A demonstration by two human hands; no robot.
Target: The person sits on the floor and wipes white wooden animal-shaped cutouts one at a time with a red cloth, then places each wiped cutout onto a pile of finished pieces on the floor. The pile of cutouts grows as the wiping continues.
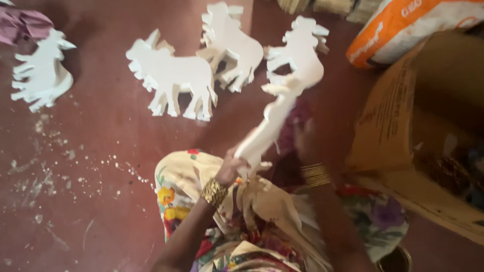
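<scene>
My left hand (pixel 233 168) grips the lower end of a white flat cutout (pixel 269 128) that rises up and to the right, seen edge-on and blurred. My right hand (pixel 305 138) sits just right of that cutout, blurred, with gold bangles on its wrist; whether it touches the cutout I cannot tell. A brownish piece of paper or cloth (pixel 267 201) lies on my flowered lap below the hands. White horse-shaped cutouts lie on the red floor beyond: one at centre (pixel 174 75), one behind it (pixel 232 43), one at right (pixel 302 55), one far left (pixel 43 73).
An open cardboard box (pixel 398 121) stands at the right, with an orange and white sack (pixel 403 27) behind it. White specks dot the red floor (pixel 75 166) at left. A purple cloth (pixel 22 22) lies top left. A round tin (pixel 396 261) sits bottom right.
</scene>
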